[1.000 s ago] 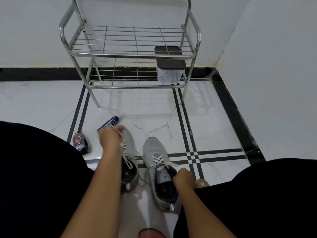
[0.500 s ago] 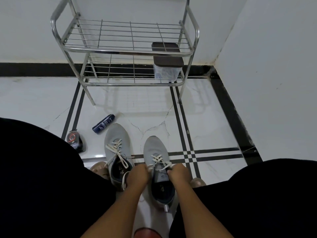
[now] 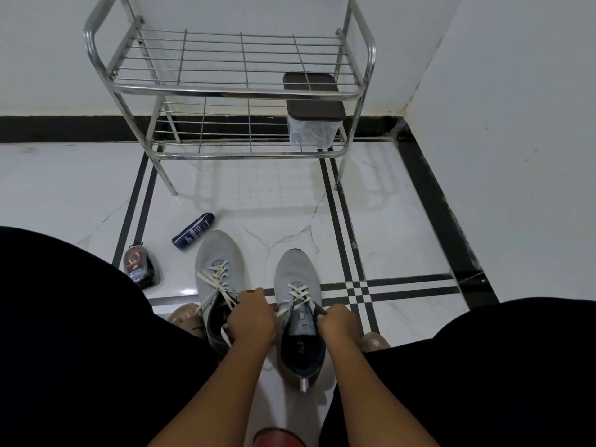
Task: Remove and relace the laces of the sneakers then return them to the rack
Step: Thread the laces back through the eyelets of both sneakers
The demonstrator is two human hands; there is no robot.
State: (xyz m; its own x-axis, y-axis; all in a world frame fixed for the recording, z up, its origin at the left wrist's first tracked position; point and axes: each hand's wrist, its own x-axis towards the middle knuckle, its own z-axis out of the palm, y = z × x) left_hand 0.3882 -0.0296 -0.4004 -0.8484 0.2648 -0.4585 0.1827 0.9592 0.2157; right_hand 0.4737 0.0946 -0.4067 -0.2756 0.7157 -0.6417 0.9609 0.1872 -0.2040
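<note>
Two grey sneakers are sitting side by side on the floor at six o'clock of the rack (image 3: 225, 91), the left sneaker (image 3: 217, 272) and right sneaker (image 3: 298, 285). Since a second ago the left hand (image 3: 253, 321) has come off the left sneaker; now it and the right hand (image 3: 338, 324) are curling at the right sneaker's collar, each seemingly pinching a lace (image 3: 298, 293).

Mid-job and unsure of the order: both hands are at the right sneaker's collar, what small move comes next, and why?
Probably draw the lace ends up and snug them. The left hand and right hand each grip at the right sneaker collar, its lace already crossed through the eyelets, while the rack holds no sneakers.
</note>
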